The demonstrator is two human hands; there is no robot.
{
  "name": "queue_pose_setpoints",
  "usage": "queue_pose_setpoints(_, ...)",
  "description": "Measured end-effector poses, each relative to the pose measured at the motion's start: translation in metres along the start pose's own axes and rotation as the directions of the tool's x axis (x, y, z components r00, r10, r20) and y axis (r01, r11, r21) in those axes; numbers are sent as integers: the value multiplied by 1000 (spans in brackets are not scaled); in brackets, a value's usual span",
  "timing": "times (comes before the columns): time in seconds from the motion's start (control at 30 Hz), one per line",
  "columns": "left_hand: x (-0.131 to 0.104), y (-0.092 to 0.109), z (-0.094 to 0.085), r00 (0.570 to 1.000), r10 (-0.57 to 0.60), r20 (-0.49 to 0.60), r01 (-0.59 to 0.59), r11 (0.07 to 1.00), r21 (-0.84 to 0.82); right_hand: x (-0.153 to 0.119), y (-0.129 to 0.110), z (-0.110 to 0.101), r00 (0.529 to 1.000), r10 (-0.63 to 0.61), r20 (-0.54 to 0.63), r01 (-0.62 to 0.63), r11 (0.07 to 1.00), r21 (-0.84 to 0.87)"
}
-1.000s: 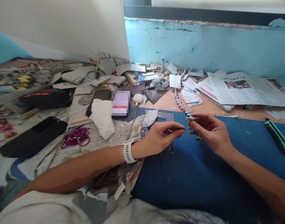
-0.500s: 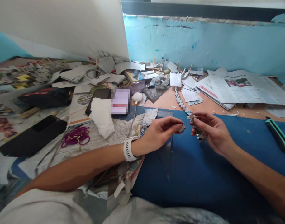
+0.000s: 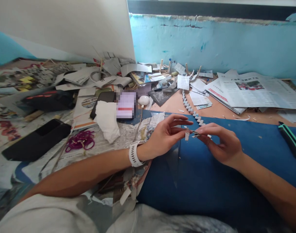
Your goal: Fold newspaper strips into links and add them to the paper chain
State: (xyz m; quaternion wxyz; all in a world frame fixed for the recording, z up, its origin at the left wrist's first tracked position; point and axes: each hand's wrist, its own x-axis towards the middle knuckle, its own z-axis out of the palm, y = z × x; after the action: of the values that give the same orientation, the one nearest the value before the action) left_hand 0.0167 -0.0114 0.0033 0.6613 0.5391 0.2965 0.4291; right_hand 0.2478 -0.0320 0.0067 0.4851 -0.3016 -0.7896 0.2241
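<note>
Facing each other across folded paper (image 3: 194, 134) (thumbs lowest), both hands (image 3: 165, 134) (image 3: 223, 144)

Light: soft, moderate; brightest on the blue wall (image 3: 215, 45) ahead of me. Blue mat (image 3: 198, 181): darkening toward me. Phone screen (image 3: 127, 101): lit, edges pixelated. Paper piece (image 3: 187, 136) at my left hand (image 3: 163, 137): detail soft. Outer edges: stretched; far-left clutter (image 3: 49, 71) smeared.

The paper chain (image 3: 186, 105) lies left of newspapers (image 3: 257, 95); the cutter (image 3: 290, 140), rightward on the mat (image 3: 203, 187); cord (image 3: 80, 141), left of the mat.
</note>
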Motion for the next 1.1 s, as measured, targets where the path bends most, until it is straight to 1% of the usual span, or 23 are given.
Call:
queue_pose_setpoints(0.07,-1,-1,0,1000,5,-5,-5,1000,-10,2,1,-1,996,-93,3,93,994,-61)
queue_pose_setpoints(0.2,-1,1,2,999,32,-12,-32,999,16,2,1,-2,989,-147,-18,143,980,-141)
queue_pose_setpoints(0.27,-2,2,3,1000,7,-1,-7,1000,29,2,0,-3,983,-184,-9,180,968,-177)
queue_pose_setpoints(0.37,-3,3,3,997,-66,46,66,998,1,3,0,-5,963,-266,32,267,939,-219)
queue_pose_setpoints(0.43,-2,3,2,997,-52,63,53,998,-21,3,1,-6,953,-299,46,301,923,-241)
queue_pose_setpoints(0.53,-1,8,3,999,-5,40,5,1000,10,3,4,-6,950,-312,29,307,910,-279)
queue_pose_setpoints(0.67,-3,14,4,998,50,27,-52,994,92,1,4,-6,946,-322,25,313,895,-317)
queue_pose_setpoints(0.73,-4,11,4,994,112,-14,-109,987,119,0,3,-6,943,-331,37,325,891,-317)
queue_pose_setpoints(0.83,-5,4,4,986,165,7,-165,982,96,-1,2,-7,944,-327,47,325,890,-322)
queue_pose_setpoints(0.9,-4,3,4,987,160,17,-161,983,90,-1,2,-7,946,-321,45,318,890,-328)
queue_pose_setpoints(1.07,-4,11,6,997,81,6,-81,991,110,-2,4,-6,948,-318,15,304,889,-341)
queue_pose_setpoints(1.1,-5,11,7,996,88,-3,-88,990,112,-2,4,-6,948,-317,12,302,891,-340)
